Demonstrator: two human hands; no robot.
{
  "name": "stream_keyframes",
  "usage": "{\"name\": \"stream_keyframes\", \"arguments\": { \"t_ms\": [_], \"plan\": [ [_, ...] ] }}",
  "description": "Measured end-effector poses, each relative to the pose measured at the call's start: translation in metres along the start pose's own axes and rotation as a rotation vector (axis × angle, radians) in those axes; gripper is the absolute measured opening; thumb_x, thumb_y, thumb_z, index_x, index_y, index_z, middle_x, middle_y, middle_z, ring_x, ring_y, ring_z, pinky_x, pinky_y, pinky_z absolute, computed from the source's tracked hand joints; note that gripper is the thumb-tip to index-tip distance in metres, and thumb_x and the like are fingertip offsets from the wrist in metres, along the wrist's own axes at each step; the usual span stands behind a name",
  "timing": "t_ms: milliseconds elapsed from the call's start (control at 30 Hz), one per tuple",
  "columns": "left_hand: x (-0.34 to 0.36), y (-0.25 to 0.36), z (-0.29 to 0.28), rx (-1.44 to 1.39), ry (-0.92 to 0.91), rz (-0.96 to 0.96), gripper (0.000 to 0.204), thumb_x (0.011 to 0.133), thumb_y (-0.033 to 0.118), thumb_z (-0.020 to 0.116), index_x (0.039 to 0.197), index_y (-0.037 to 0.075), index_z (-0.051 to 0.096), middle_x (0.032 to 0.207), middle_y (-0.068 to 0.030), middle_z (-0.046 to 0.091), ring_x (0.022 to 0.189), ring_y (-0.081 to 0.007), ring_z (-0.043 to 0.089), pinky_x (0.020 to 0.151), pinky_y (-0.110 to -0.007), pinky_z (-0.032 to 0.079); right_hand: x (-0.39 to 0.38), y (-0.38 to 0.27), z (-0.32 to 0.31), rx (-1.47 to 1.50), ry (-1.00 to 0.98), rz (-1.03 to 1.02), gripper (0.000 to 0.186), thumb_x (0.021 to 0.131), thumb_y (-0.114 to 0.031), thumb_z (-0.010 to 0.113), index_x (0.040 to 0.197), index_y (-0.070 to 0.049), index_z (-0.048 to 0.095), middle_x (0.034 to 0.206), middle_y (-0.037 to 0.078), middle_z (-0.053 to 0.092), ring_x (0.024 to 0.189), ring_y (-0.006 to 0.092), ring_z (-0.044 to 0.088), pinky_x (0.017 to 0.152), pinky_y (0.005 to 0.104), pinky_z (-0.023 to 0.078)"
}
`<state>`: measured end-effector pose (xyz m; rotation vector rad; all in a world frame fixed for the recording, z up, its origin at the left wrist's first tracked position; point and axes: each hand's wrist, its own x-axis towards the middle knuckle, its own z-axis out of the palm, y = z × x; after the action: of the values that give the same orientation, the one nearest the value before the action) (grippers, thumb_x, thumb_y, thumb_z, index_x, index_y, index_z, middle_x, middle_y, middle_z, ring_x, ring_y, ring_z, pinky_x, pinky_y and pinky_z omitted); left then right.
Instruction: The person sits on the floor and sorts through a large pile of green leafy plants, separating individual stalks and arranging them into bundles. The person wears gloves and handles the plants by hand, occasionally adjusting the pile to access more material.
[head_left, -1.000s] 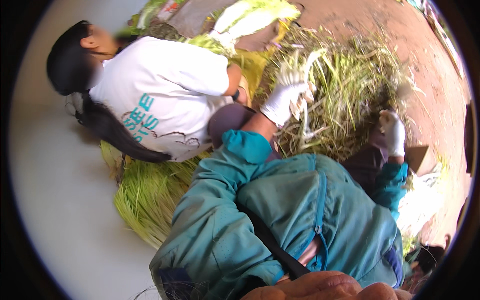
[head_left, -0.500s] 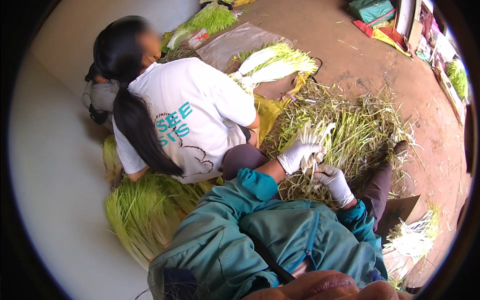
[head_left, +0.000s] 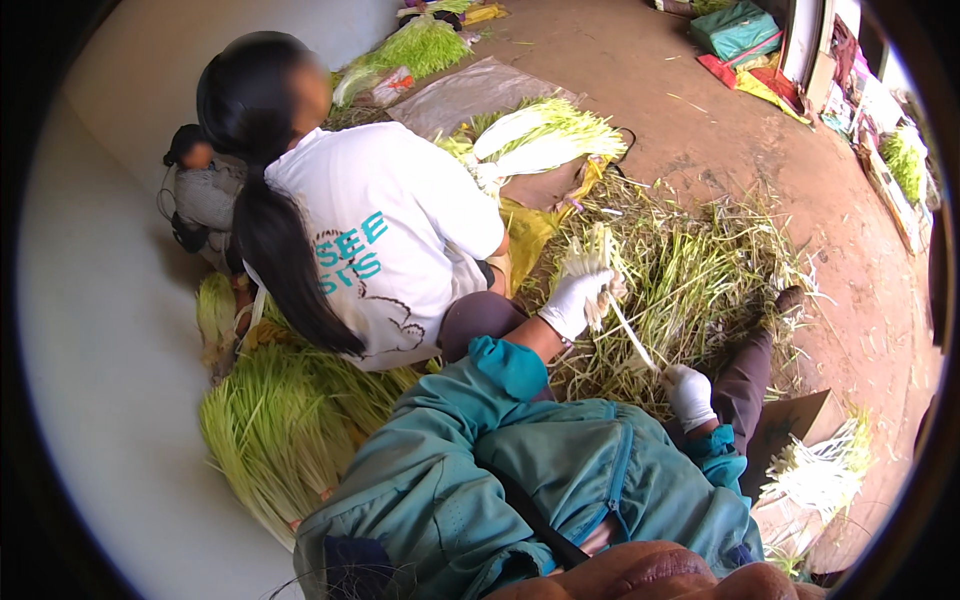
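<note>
Since half a second ago the two gloved hands have moved apart: the right one has come down toward the knee, and a thin pale stalk is now stretched between them, so one stalk looks pulled out of the bunch for cleaning. On the far left, a flat pile of green stalks (head_left: 270,430) lies on the floor beside a co-worker in a white shirt (head_left: 390,240), who sits with the back to the camera. Near the middle, the left hand (head_left: 573,303) is clenched around a small bunch of white-ended stalks (head_left: 592,258), held upright over the loose heap of trimmings (head_left: 700,270). From this bunch the single stalk (head_left: 632,340) runs down and right to the right hand (head_left: 690,395), which is closed on its lower end just above the dark trouser leg. Further right, a cardboard tray (head_left: 810,415) carries more white stalks on the brown floor (head_left: 690,110).
</note>
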<state>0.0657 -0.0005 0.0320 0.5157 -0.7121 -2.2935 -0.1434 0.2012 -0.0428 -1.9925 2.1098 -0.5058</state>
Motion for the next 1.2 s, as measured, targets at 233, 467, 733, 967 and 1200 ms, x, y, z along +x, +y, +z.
{"name": "stream_keyframes", "arguments": {
  "t_ms": [233,467,733,967,1200],
  "plan": [
    [0.004,-0.002,-0.011,-0.025,-0.023,-0.003,0.016,0.093,0.018,0.054,0.096,0.003,0.059,0.082,-0.0050,0.059,0.070,-0.0117,0.057,0.051,-0.018,0.042,0.001,0.015,-0.007,0.173,-0.094,0.060,0.045,0.073,-0.017,0.071,0.116,-0.007,0.061,0.103,0.016,0.065,0.081,0.0285,0.064,0.069,0.0354,0.052],
    [0.007,-0.025,0.004,0.019,-0.011,-0.113,0.013,0.093,0.013,0.054,0.102,0.006,0.059,0.082,-0.0023,0.060,0.070,-0.0117,0.059,0.054,-0.022,0.047,0.051,-0.073,-0.041,1.218,-0.356,0.131,0.048,0.090,-0.006,0.059,0.135,-0.004,0.044,0.114,0.009,0.063,0.066,0.0066,0.056,0.057,0.0188,0.048],
    [0.016,-0.012,-0.008,0.007,-0.056,-0.069,0.015,0.096,0.021,0.049,0.093,0.008,0.053,0.070,0.0002,0.052,0.052,-0.0096,0.048,0.046,-0.023,0.040,0.029,-0.055,-0.056,1.233,-0.529,0.272,0.023,0.097,-0.020,0.050,0.095,-0.002,0.063,0.080,0.005,0.068,0.055,0.0050,0.056,0.044,0.0159,0.042],
    [0.030,-0.003,-0.028,-0.226,-0.019,0.002,0.010,0.091,0.014,0.058,0.095,0.005,0.061,0.082,-0.0033,0.065,0.065,-0.0090,0.060,0.054,-0.020,0.048,0.002,-0.044,-0.081,1.268,-0.384,0.267,0.037,0.095,-0.036,0.053,0.086,-0.003,0.067,0.065,0.000,0.060,0.048,0.0048,0.049,0.044,0.0178,0.039],
    [0.037,0.034,-0.034,-0.312,-0.151,0.027,0.016,0.094,0.026,0.053,0.097,0.013,0.063,0.071,0.0022,0.062,0.061,-0.0123,0.062,0.048,-0.028,0.049,-0.029,-0.030,-0.115,1.370,-0.052,0.291,0.035,0.090,-0.037,0.059,0.080,-0.004,0.053,0.063,0.011,0.059,0.052,0.0204,0.060,0.047,0.0235,0.045]
  ]
}}
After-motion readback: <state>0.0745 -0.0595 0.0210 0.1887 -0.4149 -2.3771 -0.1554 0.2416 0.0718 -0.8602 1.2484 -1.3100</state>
